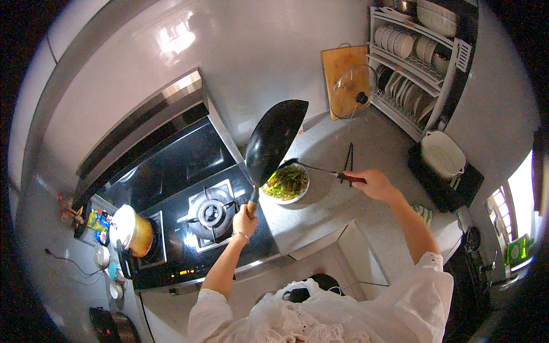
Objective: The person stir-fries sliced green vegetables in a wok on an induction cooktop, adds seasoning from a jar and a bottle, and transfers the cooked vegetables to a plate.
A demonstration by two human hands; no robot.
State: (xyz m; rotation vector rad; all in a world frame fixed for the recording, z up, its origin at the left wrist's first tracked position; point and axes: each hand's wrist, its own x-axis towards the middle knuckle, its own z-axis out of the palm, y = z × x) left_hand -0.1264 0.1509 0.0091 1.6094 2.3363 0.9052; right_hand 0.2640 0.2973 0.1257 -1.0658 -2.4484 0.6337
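My left hand (245,224) grips the wooden handle of a black wok (274,139). The wok is lifted off the stove and tipped on its side, its dark outer face towards me. Beside its lower edge stands a white bowl (283,201) on the counter, filled with cooked green vegetables (286,182) and some brownish pieces. My right hand (375,183) holds a long-handled spatula or ladle (317,168) by its dark handle. Its black head is at the wok's edge, above the far side of the bowl. The wok's inside is hidden from view.
The gas burner (212,213) nearest me has its pan support bare. A lidded pot (137,231) stands on the left burner. Black chopsticks (348,160) lie on the counter. Behind are a wooden cutting board (339,64), a glass lid (347,92) and a dish rack (411,64).
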